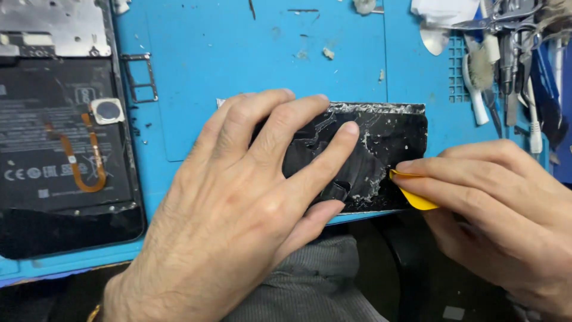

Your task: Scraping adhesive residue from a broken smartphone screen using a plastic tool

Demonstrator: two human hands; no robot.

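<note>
Head view: left hand (238, 197) is pressing flat, fingers spread, on the cracked black panel (390, 143) lying on the blue tabletop (238, 53), while right hand (494, 209) is pinching a yellow pick (417, 200) against the panel's right edge

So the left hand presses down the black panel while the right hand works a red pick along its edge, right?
Not quite: the pick is yellow, not red, as the head view shows. The rest holds: the left hand presses the black panel and the right hand works the pick at its edge.
</note>
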